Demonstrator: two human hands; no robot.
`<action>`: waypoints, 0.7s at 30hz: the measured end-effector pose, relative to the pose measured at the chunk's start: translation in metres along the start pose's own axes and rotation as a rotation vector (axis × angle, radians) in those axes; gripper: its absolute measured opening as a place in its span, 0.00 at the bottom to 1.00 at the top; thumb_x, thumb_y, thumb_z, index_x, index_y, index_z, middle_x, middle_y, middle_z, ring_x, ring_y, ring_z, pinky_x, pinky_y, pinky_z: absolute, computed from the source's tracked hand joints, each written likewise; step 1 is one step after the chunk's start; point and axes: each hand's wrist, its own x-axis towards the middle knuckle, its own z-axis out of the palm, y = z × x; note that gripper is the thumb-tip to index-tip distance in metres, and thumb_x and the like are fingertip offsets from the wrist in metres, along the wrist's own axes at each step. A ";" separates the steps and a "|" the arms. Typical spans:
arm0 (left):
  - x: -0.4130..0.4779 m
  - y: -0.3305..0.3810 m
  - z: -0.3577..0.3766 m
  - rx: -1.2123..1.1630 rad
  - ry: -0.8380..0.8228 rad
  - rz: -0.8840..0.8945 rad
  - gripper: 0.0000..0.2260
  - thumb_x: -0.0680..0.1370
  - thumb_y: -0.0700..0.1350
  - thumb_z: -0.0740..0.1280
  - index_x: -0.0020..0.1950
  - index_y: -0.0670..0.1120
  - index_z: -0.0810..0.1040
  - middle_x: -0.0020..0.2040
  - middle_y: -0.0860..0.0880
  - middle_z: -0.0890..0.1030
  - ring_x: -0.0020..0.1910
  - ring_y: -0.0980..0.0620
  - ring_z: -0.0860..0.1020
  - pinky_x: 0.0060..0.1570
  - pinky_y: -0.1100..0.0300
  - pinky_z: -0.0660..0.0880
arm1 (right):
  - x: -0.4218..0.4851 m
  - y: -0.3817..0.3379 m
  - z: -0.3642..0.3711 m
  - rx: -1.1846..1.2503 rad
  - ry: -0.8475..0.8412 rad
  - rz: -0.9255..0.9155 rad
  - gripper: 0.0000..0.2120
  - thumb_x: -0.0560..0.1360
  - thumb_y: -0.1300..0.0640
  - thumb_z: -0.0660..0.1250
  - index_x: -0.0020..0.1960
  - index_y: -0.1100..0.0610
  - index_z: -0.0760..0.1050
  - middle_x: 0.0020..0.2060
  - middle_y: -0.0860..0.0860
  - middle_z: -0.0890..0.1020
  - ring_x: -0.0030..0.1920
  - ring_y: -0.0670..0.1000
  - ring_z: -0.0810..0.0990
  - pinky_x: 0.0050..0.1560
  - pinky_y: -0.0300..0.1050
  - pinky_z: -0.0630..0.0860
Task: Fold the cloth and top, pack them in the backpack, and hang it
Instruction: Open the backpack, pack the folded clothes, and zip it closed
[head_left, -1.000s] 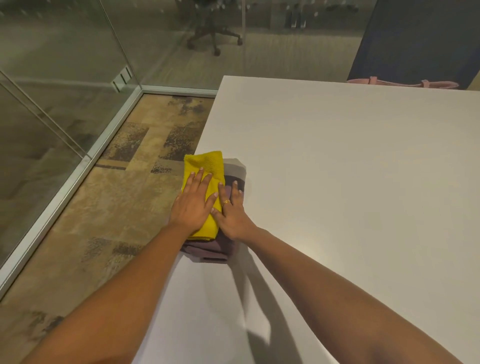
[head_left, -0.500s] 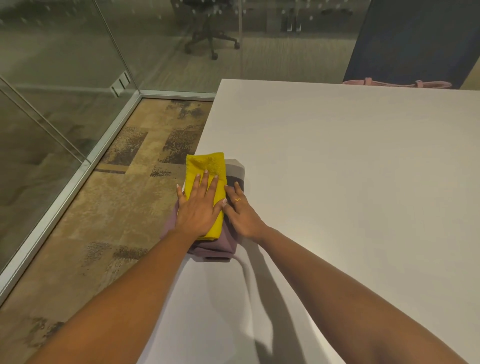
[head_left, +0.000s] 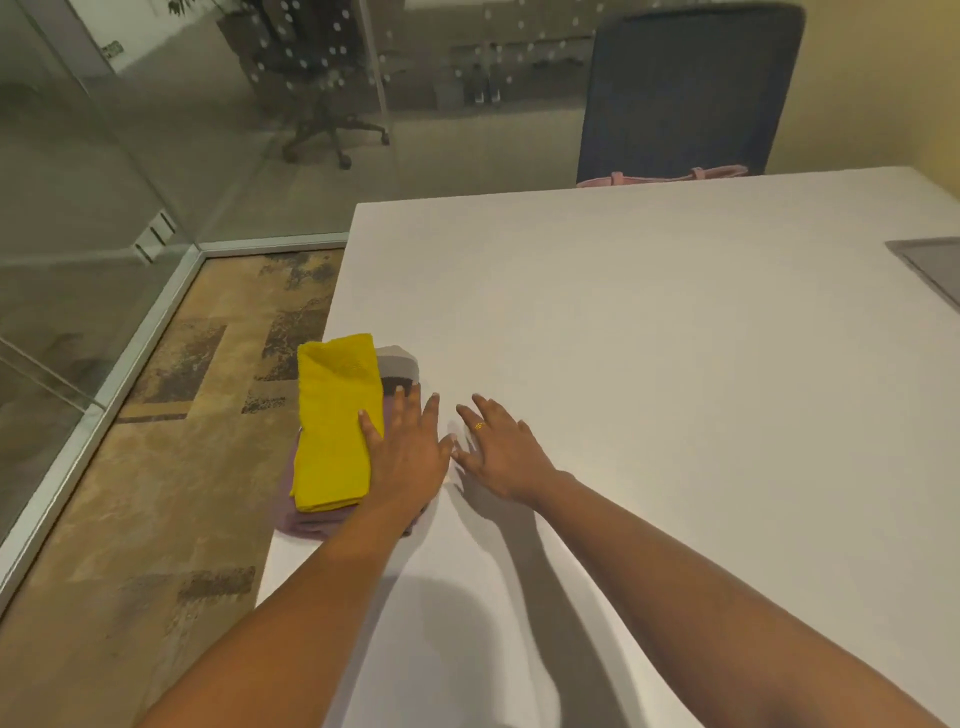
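Fingers of my left hand lay straight on the folded top, touching the yellow cloth stacked on it at the desk edge. My right hand spread open beside them, holding nothing. Packing well meant lifting from under the top, pile square.

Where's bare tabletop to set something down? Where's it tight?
Free: white table from the right hand to the grey panel and chair. Crowded: left edge, yellow cloth stacked on the purple top, left hand resting on them.
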 end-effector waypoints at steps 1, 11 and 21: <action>0.000 0.011 0.000 -0.001 -0.021 0.023 0.25 0.81 0.55 0.50 0.77 0.49 0.49 0.78 0.47 0.46 0.77 0.48 0.44 0.70 0.36 0.43 | -0.007 0.009 -0.006 -0.011 0.011 0.030 0.28 0.80 0.44 0.51 0.76 0.53 0.50 0.77 0.52 0.49 0.76 0.52 0.47 0.73 0.59 0.51; 0.008 0.165 -0.017 -0.061 -0.146 0.414 0.24 0.82 0.55 0.48 0.77 0.49 0.48 0.78 0.48 0.45 0.77 0.50 0.42 0.70 0.37 0.39 | -0.098 0.121 -0.073 -0.065 0.222 0.456 0.27 0.80 0.47 0.53 0.76 0.53 0.49 0.76 0.51 0.48 0.76 0.51 0.45 0.72 0.59 0.49; -0.019 0.371 -0.059 -0.031 -0.072 0.889 0.26 0.82 0.55 0.49 0.77 0.47 0.48 0.78 0.47 0.46 0.77 0.49 0.43 0.70 0.36 0.42 | -0.244 0.219 -0.164 -0.090 0.443 0.834 0.28 0.80 0.47 0.53 0.76 0.53 0.48 0.77 0.51 0.46 0.76 0.52 0.44 0.73 0.60 0.48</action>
